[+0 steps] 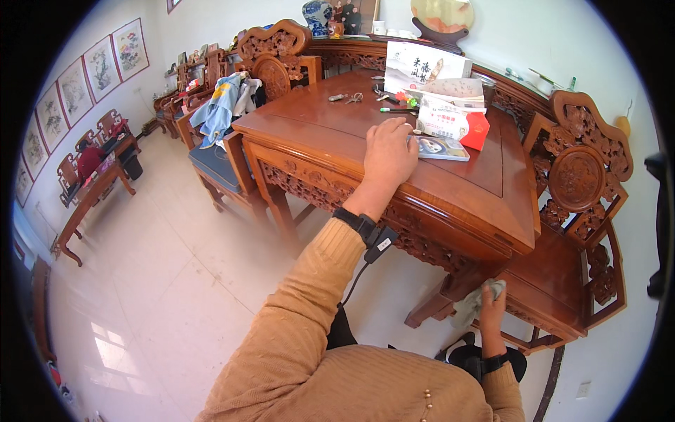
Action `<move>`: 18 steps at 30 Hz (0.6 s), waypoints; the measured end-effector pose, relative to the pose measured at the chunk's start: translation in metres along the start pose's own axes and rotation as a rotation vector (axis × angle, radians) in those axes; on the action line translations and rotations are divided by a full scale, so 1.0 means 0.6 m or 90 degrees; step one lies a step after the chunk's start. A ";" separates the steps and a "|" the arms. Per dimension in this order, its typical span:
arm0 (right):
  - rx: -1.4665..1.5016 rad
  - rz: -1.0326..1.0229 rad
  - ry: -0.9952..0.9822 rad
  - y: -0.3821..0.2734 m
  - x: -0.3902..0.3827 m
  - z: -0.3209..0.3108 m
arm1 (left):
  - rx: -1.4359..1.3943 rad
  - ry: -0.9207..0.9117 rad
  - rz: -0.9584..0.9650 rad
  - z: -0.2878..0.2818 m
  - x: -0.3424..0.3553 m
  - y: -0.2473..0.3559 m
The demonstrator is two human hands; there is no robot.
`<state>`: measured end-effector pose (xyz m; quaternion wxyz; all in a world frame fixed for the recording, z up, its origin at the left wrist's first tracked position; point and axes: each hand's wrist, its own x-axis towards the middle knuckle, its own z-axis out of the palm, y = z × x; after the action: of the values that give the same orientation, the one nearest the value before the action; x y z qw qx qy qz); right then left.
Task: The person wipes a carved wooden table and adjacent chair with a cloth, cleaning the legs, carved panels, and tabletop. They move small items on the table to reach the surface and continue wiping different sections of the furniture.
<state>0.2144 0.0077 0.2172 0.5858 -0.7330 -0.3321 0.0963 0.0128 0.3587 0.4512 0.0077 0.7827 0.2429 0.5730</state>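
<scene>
Head view: beside the table [316,105], the right hand [493,308] grips a greyish cloth [467,308], partly hiding it; on the table the left hand [390,151], grip unclear, overlaps a flat case [444,148]. Boxes [422,60] stand farther back, a chair [576,179] to the table's right.

Reddish-brown bench [302,119]; on it, red-and-white carton [443,121]; left of it, blue seat cushion [221,169]; near its right corner, grey-green cloth [465,309].

Crumpled grayish cloth [467,307] near table [309,116]
</scene>
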 end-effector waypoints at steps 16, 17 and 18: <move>-0.122 -0.348 0.252 -0.089 0.051 0.091 | -0.015 -0.019 -0.016 -0.003 0.001 0.003; -0.121 -0.329 0.232 -0.068 0.045 0.090 | -0.009 -0.035 -0.031 -0.003 0.001 0.002; -0.122 -0.319 0.207 -0.043 0.037 0.088 | -0.013 -0.041 -0.038 -0.002 0.001 0.002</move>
<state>0.1937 0.0652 0.2306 0.5649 -0.6859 -0.4119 -0.2018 0.0122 0.3574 0.4524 0.0405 0.7931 0.2598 0.5494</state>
